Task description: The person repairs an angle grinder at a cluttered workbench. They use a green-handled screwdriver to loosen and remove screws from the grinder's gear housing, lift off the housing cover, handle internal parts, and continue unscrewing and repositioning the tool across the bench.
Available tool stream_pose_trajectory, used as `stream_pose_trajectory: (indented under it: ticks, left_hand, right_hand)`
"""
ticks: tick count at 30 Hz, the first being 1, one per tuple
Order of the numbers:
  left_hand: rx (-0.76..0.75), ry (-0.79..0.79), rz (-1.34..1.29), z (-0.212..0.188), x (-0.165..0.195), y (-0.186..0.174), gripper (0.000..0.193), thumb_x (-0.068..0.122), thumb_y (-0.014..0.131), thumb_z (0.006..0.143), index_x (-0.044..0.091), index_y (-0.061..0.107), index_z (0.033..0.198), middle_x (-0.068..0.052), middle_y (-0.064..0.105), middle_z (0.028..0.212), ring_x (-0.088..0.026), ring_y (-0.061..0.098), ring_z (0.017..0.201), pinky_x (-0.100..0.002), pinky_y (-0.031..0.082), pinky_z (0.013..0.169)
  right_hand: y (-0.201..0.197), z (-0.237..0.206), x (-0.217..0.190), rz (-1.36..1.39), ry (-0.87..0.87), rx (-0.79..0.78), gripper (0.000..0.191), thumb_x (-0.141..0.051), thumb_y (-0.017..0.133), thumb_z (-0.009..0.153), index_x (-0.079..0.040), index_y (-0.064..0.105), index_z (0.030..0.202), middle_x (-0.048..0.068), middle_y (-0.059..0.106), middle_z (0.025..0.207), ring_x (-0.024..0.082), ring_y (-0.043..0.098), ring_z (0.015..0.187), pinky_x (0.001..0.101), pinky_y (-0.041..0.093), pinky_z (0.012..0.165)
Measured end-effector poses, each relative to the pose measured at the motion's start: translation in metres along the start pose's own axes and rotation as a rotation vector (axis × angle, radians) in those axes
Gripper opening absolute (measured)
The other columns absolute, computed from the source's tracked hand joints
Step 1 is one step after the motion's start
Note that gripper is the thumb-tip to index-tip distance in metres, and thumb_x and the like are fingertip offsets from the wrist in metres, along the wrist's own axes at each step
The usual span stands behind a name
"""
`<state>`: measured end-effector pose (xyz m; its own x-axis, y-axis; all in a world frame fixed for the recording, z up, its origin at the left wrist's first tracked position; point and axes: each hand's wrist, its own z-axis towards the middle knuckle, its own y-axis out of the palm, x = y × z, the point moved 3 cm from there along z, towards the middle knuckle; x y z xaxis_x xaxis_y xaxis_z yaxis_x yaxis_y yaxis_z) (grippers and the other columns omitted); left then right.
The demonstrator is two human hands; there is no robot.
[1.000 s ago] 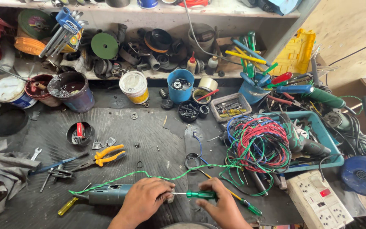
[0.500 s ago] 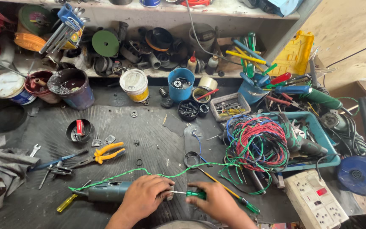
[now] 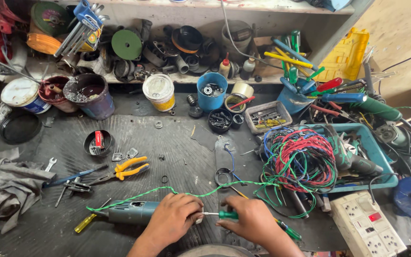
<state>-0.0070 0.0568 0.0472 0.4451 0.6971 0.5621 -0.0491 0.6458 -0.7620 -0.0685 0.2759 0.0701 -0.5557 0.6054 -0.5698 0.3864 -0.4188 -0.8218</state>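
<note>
1. My left hand [image 3: 173, 221] lies over the grinder [image 3: 130, 212], fingers curled on its head.
2. My right hand [image 3: 250, 220] has its fingers clamped on the screwdriver [image 3: 220, 214], tip just beside the left fingertips.
3. A green wire [image 3: 167, 190] runs just beyond both hands' fingers.

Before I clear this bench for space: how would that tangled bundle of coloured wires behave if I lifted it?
The wire bundle would probably be floppy and sag, since its red, green and blue loops lie loose. It may snag: strands drape over the blue tray and the power tool in it. It looks light for its bulk.
</note>
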Motion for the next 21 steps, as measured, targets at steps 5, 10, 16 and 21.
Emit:
stream_pose_trajectory:
  ticks: [5,10,16,21]
  left_hand:
    - [-0.017,-0.088,-0.1,0.0,-0.008,-0.002,0.026,0.03,0.077,0.08,0.012,0.066,0.095,0.001,0.071,0.097,-0.022,0.067,0.096,-0.04,0.049,0.081]
    - [0.025,-0.013,-0.06,0.0,-0.004,-0.004,0.031,0.035,0.081,0.079,0.011,0.067,0.091,-0.003,0.067,0.098,-0.027,0.066,0.098,-0.043,0.049,0.081]
    - [0.007,-0.022,-0.031,-0.002,-0.003,0.0,0.02,0.027,0.078,0.083,0.012,0.067,0.09,0.001,0.067,0.1,-0.024,0.067,0.096,-0.04,0.05,0.082]
    - [0.078,-0.016,-0.036,-0.006,-0.001,-0.002,0.026,0.025,0.082,0.078,0.01,0.066,0.092,-0.002,0.066,0.098,-0.027,0.068,0.096,-0.041,0.051,0.082]
  right_hand:
    - [0.006,-0.001,0.01,-0.024,0.097,-0.215,0.033,-0.043,0.086,0.082,-0.014,0.074,0.09,0.009,0.073,0.08,0.033,0.071,0.077,0.0429,0.054,0.067]
    - [0.007,0.001,0.003,-0.12,-0.134,0.037,0.029,-0.028,0.082,0.077,-0.011,0.067,0.095,0.01,0.07,0.082,0.034,0.069,0.074,0.0459,0.052,0.061]
    - [0.018,0.005,-0.002,-0.019,-0.059,-0.107,0.038,-0.03,0.081,0.078,-0.012,0.065,0.107,0.011,0.072,0.09,0.034,0.069,0.078,0.0466,0.052,0.064]
    - [0.03,0.009,-0.006,-0.078,-0.092,-0.265,0.031,-0.039,0.073,0.094,-0.009,0.066,0.096,0.011,0.071,0.089,0.036,0.068,0.085,0.0496,0.05,0.071]
